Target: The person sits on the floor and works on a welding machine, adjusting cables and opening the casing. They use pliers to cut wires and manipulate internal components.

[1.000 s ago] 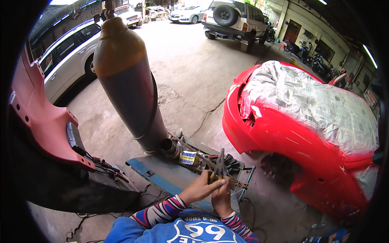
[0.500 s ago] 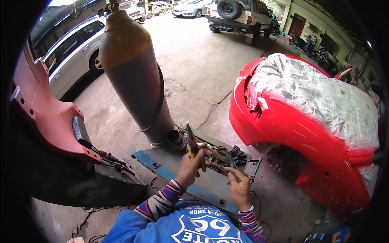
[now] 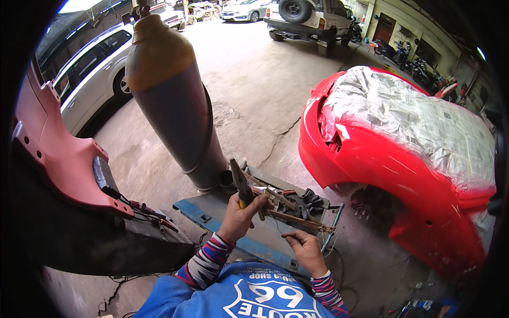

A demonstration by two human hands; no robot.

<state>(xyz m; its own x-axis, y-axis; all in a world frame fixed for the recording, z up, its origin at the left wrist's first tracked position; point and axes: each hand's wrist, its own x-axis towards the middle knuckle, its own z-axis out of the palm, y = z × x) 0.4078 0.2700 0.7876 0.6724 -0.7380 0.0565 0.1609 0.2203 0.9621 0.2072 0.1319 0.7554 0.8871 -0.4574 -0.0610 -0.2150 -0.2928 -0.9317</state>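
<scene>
My left hand (image 3: pixel 236 218) is closed round a pair of pliers (image 3: pixel 241 185) with yellow handles, the metal jaws pointing up and away. Below and to the right, my right hand (image 3: pixel 308 253) pinches a thin wire (image 3: pixel 278 225) between thumb and fingertips. The wire rises toward my left hand; its upper end is lost there. Both hands are above a blue-edged metal platform (image 3: pixel 212 213). Just beyond them, dark gloves (image 3: pixel 307 202) lie in a tray section on the platform's right side.
A tall gas cylinder (image 3: pixel 172 106) with a yellowish top stands at the platform's far end. To the right is a red car body (image 3: pixel 360 153) covered with masking paper (image 3: pixel 403 116). A pink panel (image 3: pixel 63 153) rises at the left. Cables and a few tools (image 3: pixel 411 307) lie on the floor.
My right hand has moved slightly down and left, away from the pliers, and more of the wire shows. My left hand has shifted left with the pliers, their jaws tilting further left.
</scene>
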